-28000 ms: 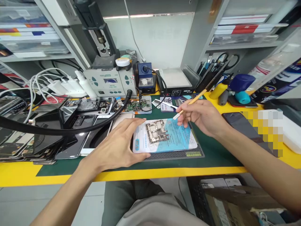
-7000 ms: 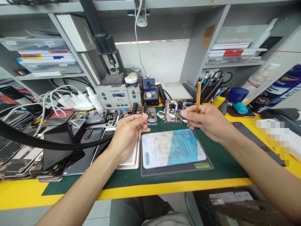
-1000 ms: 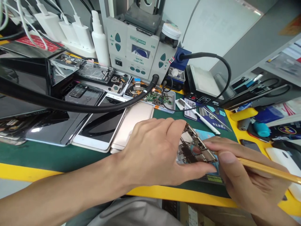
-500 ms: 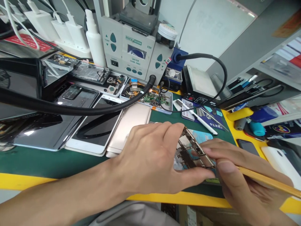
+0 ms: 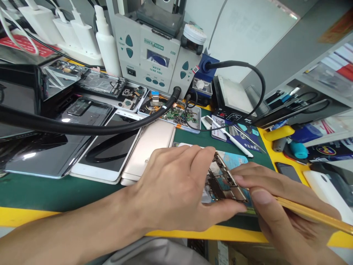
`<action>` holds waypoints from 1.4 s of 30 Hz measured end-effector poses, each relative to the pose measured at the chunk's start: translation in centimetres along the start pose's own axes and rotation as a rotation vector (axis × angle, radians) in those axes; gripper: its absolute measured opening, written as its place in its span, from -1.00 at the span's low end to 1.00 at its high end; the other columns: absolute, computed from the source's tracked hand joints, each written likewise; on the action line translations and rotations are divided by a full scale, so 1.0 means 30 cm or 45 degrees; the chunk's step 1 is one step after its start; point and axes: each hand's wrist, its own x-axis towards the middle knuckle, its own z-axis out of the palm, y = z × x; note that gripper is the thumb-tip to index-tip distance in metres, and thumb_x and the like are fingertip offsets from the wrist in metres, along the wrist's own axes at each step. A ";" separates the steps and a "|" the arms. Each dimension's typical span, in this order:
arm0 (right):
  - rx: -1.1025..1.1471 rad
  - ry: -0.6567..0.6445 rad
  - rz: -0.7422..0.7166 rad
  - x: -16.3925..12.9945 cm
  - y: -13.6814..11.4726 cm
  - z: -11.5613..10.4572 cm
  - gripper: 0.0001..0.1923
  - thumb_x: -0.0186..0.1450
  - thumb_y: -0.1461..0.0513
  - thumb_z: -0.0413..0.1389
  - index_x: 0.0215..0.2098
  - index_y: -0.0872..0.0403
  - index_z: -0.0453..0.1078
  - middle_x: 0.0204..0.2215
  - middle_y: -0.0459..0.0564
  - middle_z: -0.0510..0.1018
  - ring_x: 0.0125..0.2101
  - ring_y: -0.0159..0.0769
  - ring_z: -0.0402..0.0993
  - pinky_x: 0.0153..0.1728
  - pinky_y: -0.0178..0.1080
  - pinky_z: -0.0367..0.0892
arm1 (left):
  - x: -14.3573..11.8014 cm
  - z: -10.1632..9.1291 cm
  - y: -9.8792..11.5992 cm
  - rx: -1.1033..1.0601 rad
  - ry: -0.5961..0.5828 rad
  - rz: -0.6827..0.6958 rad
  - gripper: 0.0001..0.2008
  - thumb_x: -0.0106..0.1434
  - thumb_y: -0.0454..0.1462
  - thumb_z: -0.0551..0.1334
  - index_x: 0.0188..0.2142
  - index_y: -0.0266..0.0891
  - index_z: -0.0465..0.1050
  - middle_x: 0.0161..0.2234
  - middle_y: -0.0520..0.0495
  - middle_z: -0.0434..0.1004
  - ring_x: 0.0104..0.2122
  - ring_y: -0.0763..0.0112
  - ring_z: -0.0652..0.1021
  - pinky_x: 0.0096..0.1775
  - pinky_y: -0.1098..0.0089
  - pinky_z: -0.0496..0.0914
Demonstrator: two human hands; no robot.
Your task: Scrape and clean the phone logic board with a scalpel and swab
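Left hand (image 5: 176, 187) holds the board (image 5: 216, 186), right hand (image 5: 289, 222) beside it the tool (image 5: 309, 212) — apparently edge work, next calling for steadiness.

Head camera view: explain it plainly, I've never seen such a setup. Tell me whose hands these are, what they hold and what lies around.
There is no robot: both bare hands belong to the person wearing the camera on their head, which looks forward and down. The left hand holds a tilted circuit board between thumb and fingers. The right hand grips a slim gold-coloured tool; whether its tip touches the board is hard to tell. Beneath the board is a blue-and-white pad, on a green mat. To the left, a white-framed phone lies beside a pinkish-gold one. Farther back are a tray of small parts and a grey machine labelled QUICK.
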 end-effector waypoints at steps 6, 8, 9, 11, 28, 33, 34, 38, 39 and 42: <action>0.000 0.017 -0.096 0.032 -0.006 0.012 -0.54 0.28 0.50 0.11 0.00 0.01 0.65 -0.27 0.01 0.74 -0.29 -0.13 0.70 -0.20 -0.10 0.60 | -0.003 -0.003 0.002 0.078 0.038 0.022 -0.32 0.10 0.15 0.51 -0.15 -0.43 0.52 -0.29 -0.21 0.73 -0.36 0.11 0.72 -0.31 0.11 0.66; 0.016 0.024 -0.125 0.039 -0.003 0.017 -0.55 0.27 0.51 0.11 -0.01 0.06 0.66 -0.28 0.03 0.74 -0.29 -0.14 0.71 -0.22 -0.12 0.61 | -0.002 -0.005 0.002 0.091 0.020 0.021 -0.34 0.10 0.13 0.52 -0.14 -0.44 0.52 -0.28 -0.20 0.73 -0.33 0.13 0.73 -0.29 0.13 0.67; 0.026 0.028 -0.137 0.040 -0.001 0.019 -0.55 0.26 0.51 0.12 -0.01 0.07 0.66 -0.28 0.03 0.73 -0.29 -0.15 0.71 -0.22 -0.12 0.61 | -0.001 -0.007 0.002 0.093 0.019 0.028 -0.34 0.10 0.13 0.52 -0.14 -0.45 0.52 -0.28 -0.20 0.73 -0.32 0.13 0.73 -0.28 0.14 0.67; 0.044 0.033 -0.142 0.037 0.005 0.020 -0.55 0.26 0.51 0.12 -0.01 0.08 0.66 -0.28 0.03 0.73 -0.30 -0.15 0.70 -0.23 -0.12 0.61 | 0.000 -0.008 0.002 0.094 0.032 0.056 -0.33 0.11 0.12 0.52 -0.14 -0.48 0.52 -0.30 -0.20 0.73 -0.33 0.13 0.73 -0.29 0.15 0.67; 0.025 0.061 -0.190 0.033 0.005 0.028 -0.58 0.26 0.51 0.12 -0.04 0.09 0.65 -0.31 0.04 0.72 -0.31 -0.16 0.70 -0.22 -0.11 0.64 | -0.005 0.001 0.000 0.081 0.053 0.036 -0.33 0.12 0.13 0.51 -0.13 -0.46 0.51 -0.30 -0.23 0.72 -0.35 0.09 0.73 -0.34 0.10 0.68; 0.009 0.067 -0.189 0.026 0.012 0.031 -0.63 0.31 0.47 0.12 -0.04 0.09 0.65 -0.32 0.06 0.72 -0.32 -0.13 0.71 -0.23 -0.08 0.64 | -0.009 0.006 0.001 0.049 0.059 0.033 -0.29 0.12 0.12 0.51 -0.06 -0.47 0.48 -0.25 -0.26 0.73 -0.30 0.06 0.74 -0.31 0.08 0.70; 0.008 0.076 -0.192 0.023 0.015 0.031 -0.63 0.31 0.47 0.12 -0.04 0.09 0.65 -0.32 0.06 0.72 -0.31 -0.14 0.71 -0.22 -0.09 0.64 | -0.009 0.006 0.001 0.042 0.056 0.033 -0.28 0.13 0.13 0.50 -0.04 -0.48 0.47 -0.25 -0.26 0.73 -0.29 0.06 0.74 -0.30 0.07 0.70; -0.002 0.108 -0.181 0.015 0.022 0.034 -0.61 0.32 0.47 0.13 -0.01 0.07 0.64 -0.28 0.06 0.73 -0.28 -0.14 0.71 -0.20 -0.10 0.63 | -0.009 0.006 -0.004 0.024 0.048 0.022 -0.27 0.17 0.14 0.47 0.00 -0.50 0.46 -0.25 -0.26 0.72 -0.28 0.06 0.73 -0.26 0.08 0.70; -0.005 0.110 -0.174 0.015 0.022 0.035 -0.61 0.32 0.47 0.13 -0.01 0.07 0.65 -0.28 0.06 0.73 -0.27 -0.14 0.71 -0.21 -0.10 0.63 | -0.009 0.006 -0.005 0.018 0.044 0.021 -0.27 0.17 0.13 0.47 0.00 -0.49 0.45 -0.24 -0.25 0.71 -0.28 0.07 0.73 -0.25 0.09 0.69; -0.016 0.137 -0.183 0.021 0.020 0.036 -0.64 0.37 0.44 0.12 0.00 0.05 0.65 -0.30 0.06 0.74 -0.30 -0.15 0.71 -0.25 -0.12 0.63 | -0.008 0.004 -0.012 -0.020 0.029 0.038 -0.29 0.22 0.11 0.44 0.05 -0.48 0.42 -0.21 -0.26 0.70 -0.25 0.10 0.72 -0.22 0.11 0.68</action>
